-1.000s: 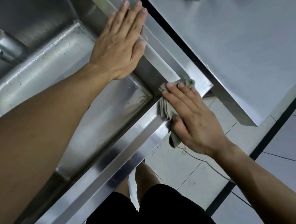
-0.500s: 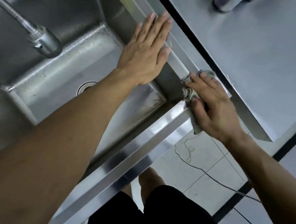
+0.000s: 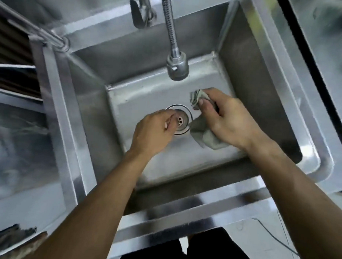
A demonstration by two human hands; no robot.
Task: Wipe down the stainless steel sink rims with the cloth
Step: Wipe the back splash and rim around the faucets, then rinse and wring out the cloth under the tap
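Note:
The stainless steel sink (image 3: pixel 207 210) fills the view, its shiny front rim nearest me and its right rim running up the right side. My right hand (image 3: pixel 225 121) grips the grey-green cloth (image 3: pixel 205 135) over the basin, with the cloth bunched at the thumb and hanging below the palm. My left hand (image 3: pixel 153 132) hovers over the basin beside the round drain (image 3: pixel 182 120), fingers loosely curled and holding nothing.
A flexible metal spray faucet (image 3: pixel 176 67) hangs over the basin's back half. A second steel counter (image 3: pixel 333 59) lies to the right across a dark gap. A shelf and a steel surface (image 3: pixel 13 138) lie to the left. A thin cable (image 3: pixel 274 237) lies on the tiled floor.
My right hand left the sink's front right corner and carried the cloth over the basin. My left hand lifted off the right rim and curled near the drain. The view swung left.

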